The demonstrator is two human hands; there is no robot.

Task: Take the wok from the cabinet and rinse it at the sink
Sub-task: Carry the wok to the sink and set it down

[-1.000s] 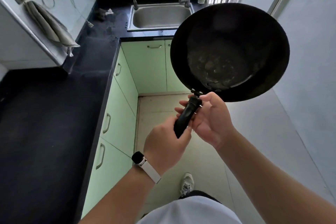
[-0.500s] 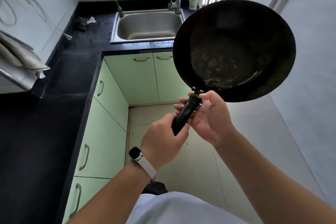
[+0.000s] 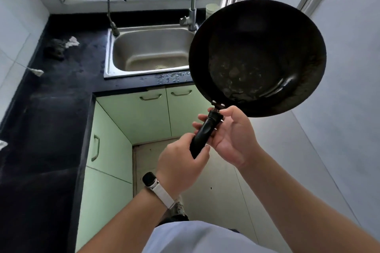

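A black wok (image 3: 257, 57) with a stained inside hangs in the air at the right, its bowl overlapping the right edge of the steel sink (image 3: 152, 51). Its black handle (image 3: 203, 133) points down toward me. My left hand (image 3: 181, 166), with a watch on the wrist, is closed around the handle's lower end. My right hand (image 3: 230, 135) wraps the handle's upper part just under the bowl. A tall tap (image 3: 191, 6) stands at the sink's back right corner, and a thin tap (image 3: 113, 14) at its back left.
A black L-shaped countertop (image 3: 51, 119) runs along the left and the back. Green cabinet doors (image 3: 148, 113) sit below it, all closed. A dark rag with white scraps (image 3: 59, 47) lies left of the sink. A white cup (image 3: 211, 11) stands behind the wok. A pale wall (image 3: 339, 109) is on the right.
I have moved toward the sink, which now looks larger and nearer. The wok stays held in both hands, now overlapping the sink's right edge.
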